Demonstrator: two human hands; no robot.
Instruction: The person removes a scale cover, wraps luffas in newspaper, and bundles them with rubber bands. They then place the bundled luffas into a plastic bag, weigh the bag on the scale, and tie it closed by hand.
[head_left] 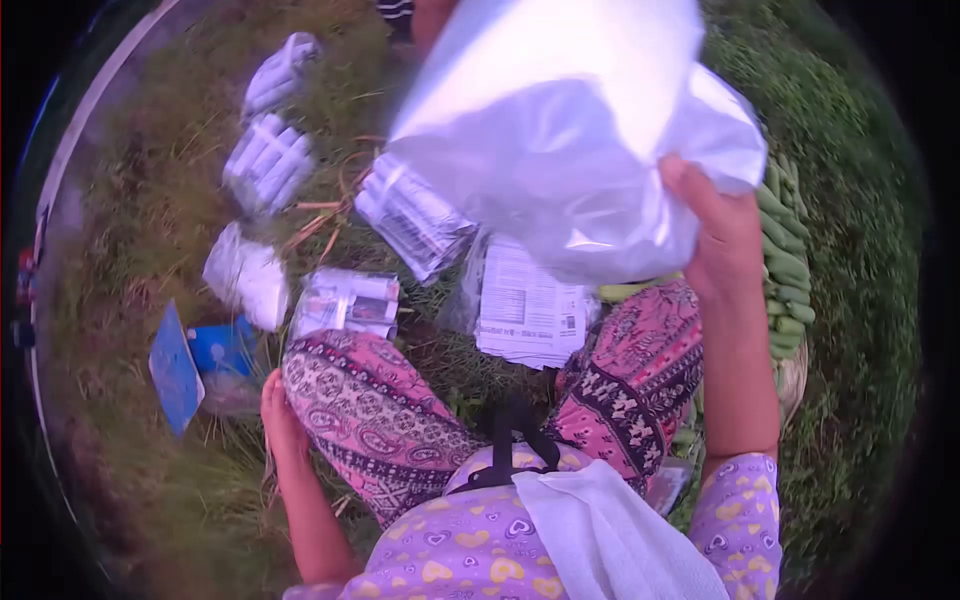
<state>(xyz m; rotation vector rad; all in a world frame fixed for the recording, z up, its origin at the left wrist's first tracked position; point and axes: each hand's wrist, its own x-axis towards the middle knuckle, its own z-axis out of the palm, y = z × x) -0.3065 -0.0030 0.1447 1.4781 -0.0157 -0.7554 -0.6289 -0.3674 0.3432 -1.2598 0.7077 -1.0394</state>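
My right hand (722,235) grips the lower right edge of a large clear plastic bag (590,150), with the thumb pressed on its surface. The bag is raised in front of me and catches bright light. Beside my left knee is my left hand (283,415), low near the grass, its visible fingers stretched out and partly hidden by the knee. Nothing shows in it. A printed paper packet (530,305) lies between my knees, under the bag. Another wrapped paper bundle (412,215) lies just beyond it.
Long green vegetables (785,260) are piled at the right. More wrapped bundles (268,160) lie on the grass at the left, with a white plastic bag (245,275) and a blue board (176,368). Part of another person's arm (430,22) shows at the top.
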